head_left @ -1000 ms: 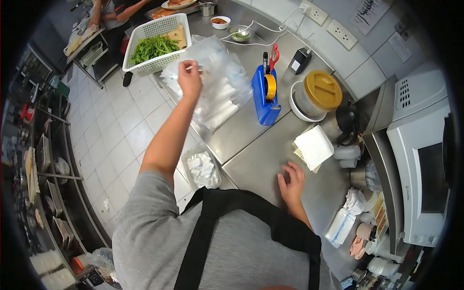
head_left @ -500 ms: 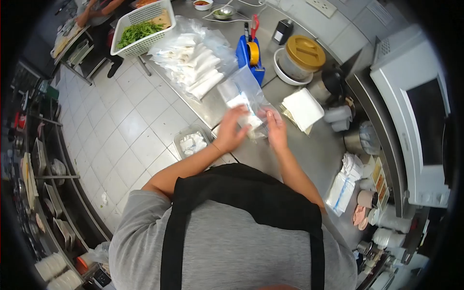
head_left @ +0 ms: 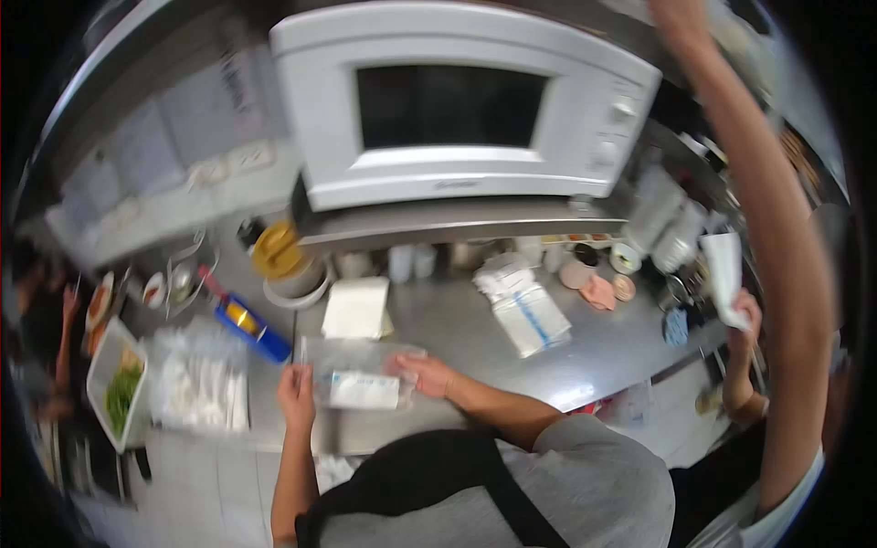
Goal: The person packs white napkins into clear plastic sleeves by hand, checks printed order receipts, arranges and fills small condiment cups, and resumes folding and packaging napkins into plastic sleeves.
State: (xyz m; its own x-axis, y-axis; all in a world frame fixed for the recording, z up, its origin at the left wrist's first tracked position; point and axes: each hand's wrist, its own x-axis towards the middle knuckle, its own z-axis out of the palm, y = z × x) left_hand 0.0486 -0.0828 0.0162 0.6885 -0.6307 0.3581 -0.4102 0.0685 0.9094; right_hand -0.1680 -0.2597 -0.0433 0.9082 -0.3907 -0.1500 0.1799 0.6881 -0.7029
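A clear plastic bag (head_left: 343,352) stretches between my two hands above the steel counter (head_left: 438,315). Inside or under the clear film lies a white packet (head_left: 365,390) with blue print; I cannot tell which. My left hand (head_left: 295,395) pinches the bag's left edge. At the other side my right hand (head_left: 426,374) is closed on the bag's right end. Just beyond the bag is a stack of white paper sheets (head_left: 354,308). A blue tape dispenser (head_left: 258,336) with yellow tape stands past my left hand.
On the left are a bag of white rolled bundles (head_left: 203,388) and a white basket (head_left: 137,420) of greens. A yellow-lidded tub (head_left: 277,251) and a shelf-mounted microwave (head_left: 466,173) stand behind. At right, another person's arm (head_left: 776,219) reaches up; a hand (head_left: 744,321) there holds something white.
My view has swung right, bringing the microwave to the centre and another person in at right. My left hand has moved from over the packet to the bag's left edge.
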